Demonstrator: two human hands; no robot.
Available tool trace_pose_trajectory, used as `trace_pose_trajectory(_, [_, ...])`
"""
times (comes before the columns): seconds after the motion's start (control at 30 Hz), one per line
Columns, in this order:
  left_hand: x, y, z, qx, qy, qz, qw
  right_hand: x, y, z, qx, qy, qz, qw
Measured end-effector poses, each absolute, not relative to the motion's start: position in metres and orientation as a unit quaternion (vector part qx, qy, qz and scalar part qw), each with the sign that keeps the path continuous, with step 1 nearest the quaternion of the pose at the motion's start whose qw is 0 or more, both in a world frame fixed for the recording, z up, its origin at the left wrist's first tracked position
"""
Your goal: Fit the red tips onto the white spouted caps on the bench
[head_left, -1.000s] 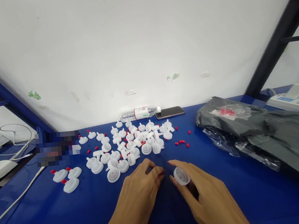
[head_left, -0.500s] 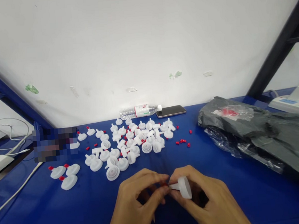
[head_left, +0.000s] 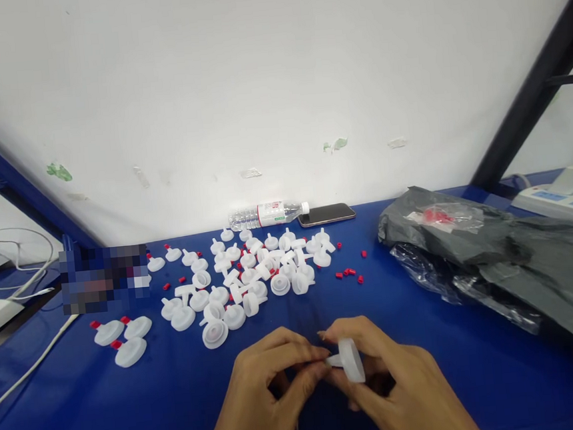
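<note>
In front of me, a white plastic nozzle cap [head_left: 351, 360] lies on its side, its narrow spout pointing left. My right hand [head_left: 393, 366] is closed around it, with the index fingertip raised off the spout. The thumb and fingers of my left hand [head_left: 275, 376] pinch together at the spout's tip. They cover the small red tip cap that showed there before. Beyond my hands lies a pile of similar white nozzle caps [head_left: 234, 316], with small red tip caps [head_left: 360, 279] scattered in and beside it.
Several white nozzle caps with red tips [head_left: 131, 352] sit apart at the left. A clear bottle [head_left: 271, 213] lies by the wall beside a phone [head_left: 326, 214]. Grey plastic bags [head_left: 510, 249] spread across the right side. A white cable [head_left: 39, 364] runs along the left.
My left fingers have closed over the spout's tip, hiding the red bit seen earlier. My right index fingertip has lifted away from the spout.
</note>
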State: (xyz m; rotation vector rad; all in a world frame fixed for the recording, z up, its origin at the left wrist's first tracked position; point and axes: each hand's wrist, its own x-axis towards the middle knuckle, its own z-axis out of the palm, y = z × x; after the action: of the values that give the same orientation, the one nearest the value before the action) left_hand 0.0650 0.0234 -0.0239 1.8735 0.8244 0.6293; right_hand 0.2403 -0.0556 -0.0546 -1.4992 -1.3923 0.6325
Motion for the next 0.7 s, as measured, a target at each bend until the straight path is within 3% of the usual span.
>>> trace_pose_trajectory(0.5, [0.065, 0.020, -0.032, 0.808, 0.289, 0.308, 0.411, 0.251, -0.055, -0.067, -0.602, -0.663, 0.160, 0.415])
trace_pose_trajectory(0.7, [0.051, 0.023, -0.021, 0.798, 0.350, 0.325, 0.367, 0.251, -0.049, -0.063, -0.576, -0.661, 0.154, 0.455])
